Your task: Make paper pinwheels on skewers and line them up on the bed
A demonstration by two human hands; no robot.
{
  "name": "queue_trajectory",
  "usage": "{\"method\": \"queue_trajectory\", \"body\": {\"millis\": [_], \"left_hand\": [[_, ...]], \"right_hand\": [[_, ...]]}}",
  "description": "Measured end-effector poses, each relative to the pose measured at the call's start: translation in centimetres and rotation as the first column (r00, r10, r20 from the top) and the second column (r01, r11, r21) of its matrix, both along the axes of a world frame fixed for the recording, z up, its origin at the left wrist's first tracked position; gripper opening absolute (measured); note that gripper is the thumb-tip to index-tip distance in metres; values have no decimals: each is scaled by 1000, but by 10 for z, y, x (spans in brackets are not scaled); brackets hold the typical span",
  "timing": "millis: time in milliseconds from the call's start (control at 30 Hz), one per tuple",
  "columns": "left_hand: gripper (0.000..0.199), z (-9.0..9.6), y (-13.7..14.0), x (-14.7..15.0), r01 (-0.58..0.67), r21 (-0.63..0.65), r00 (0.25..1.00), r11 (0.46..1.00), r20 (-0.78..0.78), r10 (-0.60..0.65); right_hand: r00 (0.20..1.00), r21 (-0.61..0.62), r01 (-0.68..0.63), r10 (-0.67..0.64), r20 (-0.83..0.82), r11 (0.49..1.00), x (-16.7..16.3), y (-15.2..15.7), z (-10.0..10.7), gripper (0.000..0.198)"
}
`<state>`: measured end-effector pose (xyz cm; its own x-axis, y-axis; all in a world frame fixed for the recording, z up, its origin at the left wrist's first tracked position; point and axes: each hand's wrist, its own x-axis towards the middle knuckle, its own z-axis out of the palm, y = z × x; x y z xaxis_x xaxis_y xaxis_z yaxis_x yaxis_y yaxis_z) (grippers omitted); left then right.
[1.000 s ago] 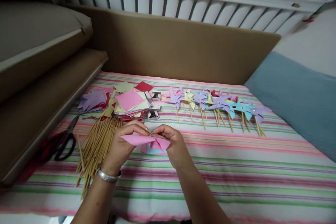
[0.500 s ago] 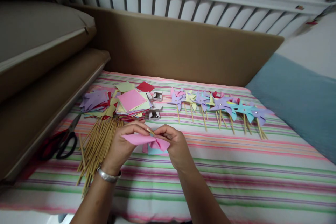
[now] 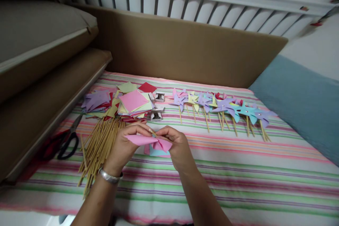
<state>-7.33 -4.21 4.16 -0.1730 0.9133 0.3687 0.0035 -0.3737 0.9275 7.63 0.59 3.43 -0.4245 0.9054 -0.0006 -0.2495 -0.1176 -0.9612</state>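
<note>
Between my two hands is a folded pink paper pinwheel (image 3: 143,140), its points curled toward the middle. My left hand (image 3: 128,144) pinches its left side, fingers stretched along the top edge. My right hand (image 3: 180,146) closes on its right side, thumb and fingers pressed together. The end of a tan stick (image 3: 153,132) shows behind the paper, between the fingertips; the rest of it is hidden. Pink and light blue paper (image 3: 156,152) lies on the striped cloth under the pinwheel.
Bundled wooden sticks (image 3: 102,148) lie left of my hands, beside black-handled scissors (image 3: 69,141). Beyond are stacked paper squares (image 3: 134,100), cut papers (image 3: 96,100) and small open boxes (image 3: 156,116). Finished pinwheels (image 3: 224,105) line the right. Brown cushions (image 3: 53,81) border the left; a brown panel (image 3: 180,49) stands behind.
The view has shifted very slightly. Both hands keep the same hold on the pink pinwheel, with hardly any finger movement.
</note>
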Motion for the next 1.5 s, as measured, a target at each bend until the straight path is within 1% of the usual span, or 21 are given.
{"method": "queue_trajectory", "body": {"millis": [333,633,1100,1300,1500], "left_hand": [[3,1,0,1,5,-51,1000,999,15,-4],[3,2,0,1,24,-83,999,996,35,-21],[5,3,-1,1,24,-108,999,994,27,-21],[7,4,0,0,-9,-85,1000,996,-27,6],[8,2,0,0,-10,-66,999,998,-49,7]], "right_hand": [[1000,2,14,-14,23,1000,0,1,1,11],[999,31,17,-19,51,999,1,1,1,11],[994,173,53,-69,89,984,0,0,-4,3],[992,203,65,-86,96,977,-1,0,-3,2],[991,192,76,-96,97,979,-1,-2,-2,2]]}}
